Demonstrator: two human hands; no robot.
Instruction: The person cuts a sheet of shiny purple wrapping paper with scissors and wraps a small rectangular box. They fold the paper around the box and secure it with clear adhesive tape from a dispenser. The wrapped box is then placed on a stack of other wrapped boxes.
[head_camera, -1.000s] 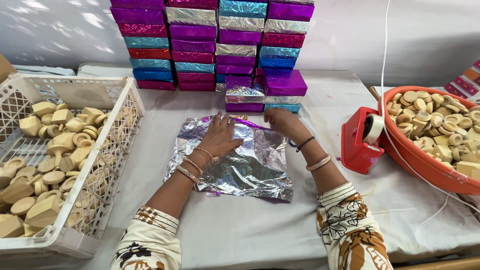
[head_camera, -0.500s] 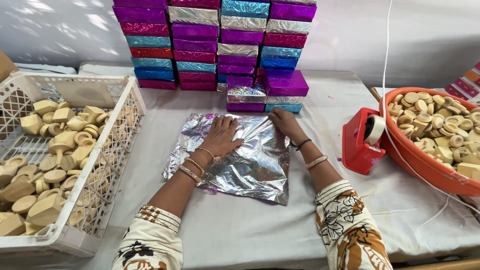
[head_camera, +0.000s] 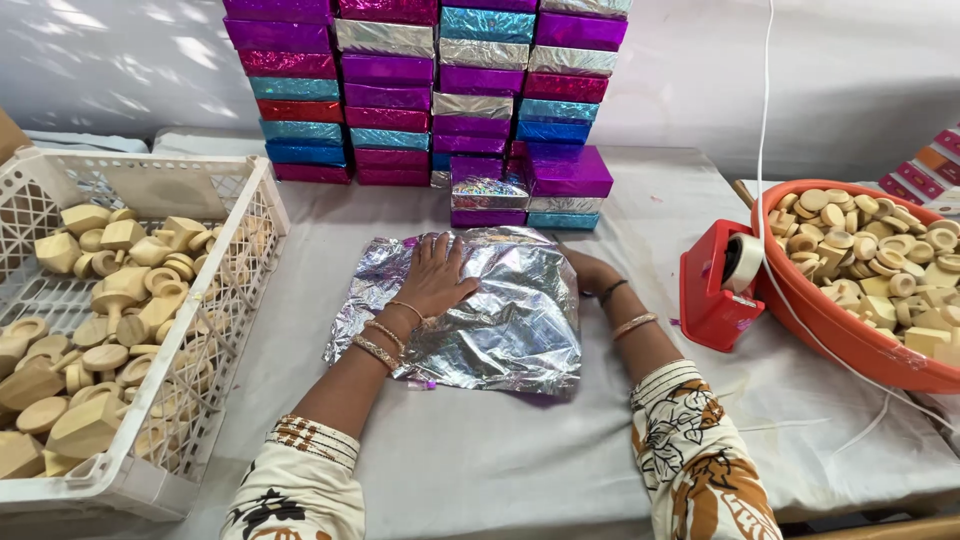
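A crinkled silver holographic foil sheet (head_camera: 500, 310) lies on the white cloth in front of me. My left hand (head_camera: 437, 277) rests flat on its upper left part, fingers spread, bangles on the wrist. My right hand (head_camera: 588, 270) is at the foil's right edge; its fingers are hidden behind the raised foil, so its grip does not show. The foil bulges in the middle, and whatever is under it is hidden.
Stacked foil-wrapped boxes (head_camera: 440, 100) in purple, silver, blue and red stand behind the sheet. A white plastic crate (head_camera: 255, 210) of wooden pieces sits at left. At right are a red tape dispenser (head_camera: 715, 290) and an orange tub (head_camera: 830, 330) of wooden discs.
My right hand has slid from the foil's far edge to its right edge and gone partly behind it. The foil's right side has risen. My left hand has shifted slightly on the sheet.
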